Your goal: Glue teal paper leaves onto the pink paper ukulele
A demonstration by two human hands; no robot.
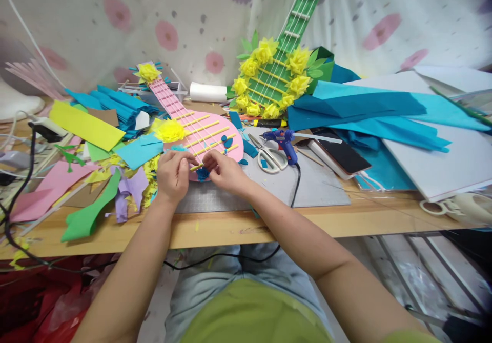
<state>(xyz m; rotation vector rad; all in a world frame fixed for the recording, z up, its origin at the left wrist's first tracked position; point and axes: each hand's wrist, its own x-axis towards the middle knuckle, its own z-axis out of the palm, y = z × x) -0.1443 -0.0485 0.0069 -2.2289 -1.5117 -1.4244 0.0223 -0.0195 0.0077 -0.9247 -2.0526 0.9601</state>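
Note:
A small pink craft guitar (209, 122) lies on the grey cutting mat, with yellow sticks across its body and white strings along it. A yellow paper flower (168, 130) sits on its left side. Dark blue paper pieces (202, 174) lie at its lower edge, between my hands. My left hand (173, 176) is closed at the guitar's lower left, fingers curled at the end of a yellow stick; what it pinches is too small to make out. Beside it my right hand (223, 173) bends its fingers together over the lower edge, their tips partly hidden.
Right of the guitar lie white-handled scissors (271, 158), a blue glue gun (282, 143) with a black cord, and a phone (340, 150). A green guitar (277, 76) with yellow flowers leans behind. Paper scraps (92, 204) cover the left; blue paper (369, 107) lies at right.

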